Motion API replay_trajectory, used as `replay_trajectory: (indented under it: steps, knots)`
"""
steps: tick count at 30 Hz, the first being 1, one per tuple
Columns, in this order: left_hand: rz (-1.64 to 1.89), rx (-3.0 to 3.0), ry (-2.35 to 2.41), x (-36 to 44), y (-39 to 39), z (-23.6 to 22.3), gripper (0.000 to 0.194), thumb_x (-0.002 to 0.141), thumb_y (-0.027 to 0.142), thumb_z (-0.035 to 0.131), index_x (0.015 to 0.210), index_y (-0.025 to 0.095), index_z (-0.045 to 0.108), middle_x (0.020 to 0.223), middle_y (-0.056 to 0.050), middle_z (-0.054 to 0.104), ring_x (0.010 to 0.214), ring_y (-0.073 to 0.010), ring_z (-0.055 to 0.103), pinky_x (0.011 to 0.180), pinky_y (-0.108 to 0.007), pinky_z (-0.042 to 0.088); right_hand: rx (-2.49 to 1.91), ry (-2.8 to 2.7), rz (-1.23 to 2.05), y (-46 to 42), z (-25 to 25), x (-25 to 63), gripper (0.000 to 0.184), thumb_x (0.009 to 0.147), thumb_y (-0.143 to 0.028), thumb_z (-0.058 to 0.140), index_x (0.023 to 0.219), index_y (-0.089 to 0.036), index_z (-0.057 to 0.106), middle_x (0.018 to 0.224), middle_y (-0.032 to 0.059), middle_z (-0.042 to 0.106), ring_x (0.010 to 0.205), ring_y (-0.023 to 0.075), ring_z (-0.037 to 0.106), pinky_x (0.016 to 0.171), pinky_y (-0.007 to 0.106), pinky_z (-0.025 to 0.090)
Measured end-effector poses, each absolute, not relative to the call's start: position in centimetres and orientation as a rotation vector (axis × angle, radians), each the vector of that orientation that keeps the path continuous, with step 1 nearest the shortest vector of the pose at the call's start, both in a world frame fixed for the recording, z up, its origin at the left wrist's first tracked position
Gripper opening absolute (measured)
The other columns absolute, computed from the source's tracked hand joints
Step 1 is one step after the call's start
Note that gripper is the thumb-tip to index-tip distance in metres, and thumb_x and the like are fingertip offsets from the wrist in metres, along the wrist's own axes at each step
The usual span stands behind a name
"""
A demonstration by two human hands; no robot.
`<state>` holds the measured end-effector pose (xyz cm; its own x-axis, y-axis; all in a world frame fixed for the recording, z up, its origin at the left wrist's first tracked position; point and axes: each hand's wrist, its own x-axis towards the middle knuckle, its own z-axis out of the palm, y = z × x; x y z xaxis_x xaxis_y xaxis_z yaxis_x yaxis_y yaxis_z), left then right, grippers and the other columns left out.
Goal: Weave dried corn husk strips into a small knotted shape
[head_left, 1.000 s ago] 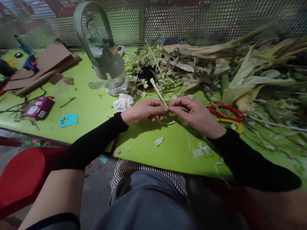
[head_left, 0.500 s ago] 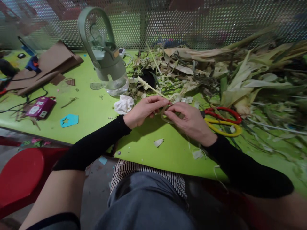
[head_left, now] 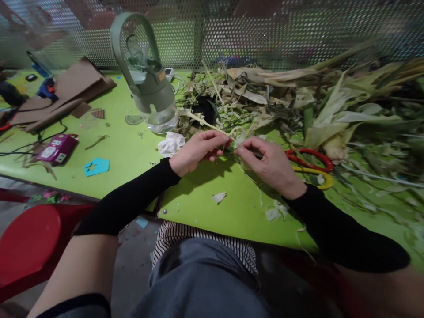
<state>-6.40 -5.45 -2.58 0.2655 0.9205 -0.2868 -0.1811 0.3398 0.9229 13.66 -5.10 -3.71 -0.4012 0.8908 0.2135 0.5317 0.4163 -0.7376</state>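
Observation:
My left hand (head_left: 202,150) is closed in a pinch on a thin pale-yellow stalk (head_left: 202,119), which slants up and left beyond the fingers and has a frayed end. Just to its right, my right hand (head_left: 265,161) is also closed, thumb and forefinger pressed together near the stalk's lower end. What lies between those fingertips is too small and blurred to name. Scissors with a red and a yellow handle (head_left: 323,161) lie beside my right hand, partly hidden by it. Behind both hands spreads a heap of torn corn husks (head_left: 245,95).
A water bottle (head_left: 149,95) and crumpled tissue (head_left: 171,143) stand left of my hands. Farther left are a purple box (head_left: 58,149), a blue paper cut-out (head_left: 96,167) and brown cardboard (head_left: 71,88). A perforated screen (head_left: 225,35) closes the back. A red stool (head_left: 29,243) is below.
My right hand has moved slightly right, away from my left fingers. The looped pale strip between the hands no longer shows as a loop. My left hand stays nearly in place, still pinching the stalk.

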Motion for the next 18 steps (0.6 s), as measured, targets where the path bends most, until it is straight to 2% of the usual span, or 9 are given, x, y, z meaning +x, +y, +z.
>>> replay_trajectory:
  steps: [6,9,12,15,18]
  knots:
    - [0.82,0.912,1.034,-6.31,-5.52,-2.2,0.017,0.103,0.013,0.062,0.086,0.013,0.058,0.074,0.001,0.07,0.058,-0.0014,0.058,0.063,-0.017,0.047,-1.215,-2.193,0.679,-5.06,-3.72,13.69,0.026,0.1,-0.045,0.06,0.083,-0.025,0.059,0.075,0.0028,0.063,0.066,0.0195,0.053,0.064,0.035,0.038]
    - [0.814,0.879,1.023,-6.21,-5.52,-2.09,0.01,0.103,0.013,0.061,0.093,0.014,0.058,0.07,0.003,0.069,0.056,-0.0023,0.06,0.06,-0.016,0.047,-1.177,-2.277,0.78,-5.04,-4.2,13.73,0.037,0.103,-0.053,0.053,0.08,-0.024,0.058,0.07,0.0008,0.059,0.063,0.0176,0.05,0.062,0.034,0.036]
    - [0.813,0.866,0.983,-6.38,-5.41,-2.2,0.007,0.103,0.013,0.061,0.097,0.015,0.059,0.071,0.003,0.07,0.052,-0.002,0.058,0.05,-0.015,0.037,-1.147,-2.303,0.908,-5.02,-4.4,13.87,0.049,0.105,-0.064,0.046,0.079,-0.024,0.056,0.069,0.0004,0.06,0.062,0.0167,0.052,0.062,0.033,0.037]
    - [0.816,0.888,0.968,-6.62,-5.38,-2.34,0.015,0.102,0.015,0.062,0.09,0.016,0.055,0.074,0.003,0.07,0.048,-0.0007,0.053,0.043,-0.017,0.026,-1.137,-2.328,1.009,-5.13,-4.12,13.88,0.053,0.105,-0.067,0.042,0.078,-0.024,0.054,0.065,-0.0012,0.059,0.058,0.0155,0.052,0.061,0.032,0.038]
    - [0.831,0.974,0.962,-6.71,-5.44,-2.43,0.013,0.102,0.017,0.064,0.091,0.016,0.056,0.079,0.004,0.07,0.047,0.0001,0.051,0.043,-0.018,0.023,-1.12,-2.383,1.074,-5.31,-3.74,13.74,0.055,0.105,-0.068,0.04,0.076,-0.024,0.054,0.063,-0.0016,0.057,0.056,0.0147,0.051,0.061,0.032,0.039]
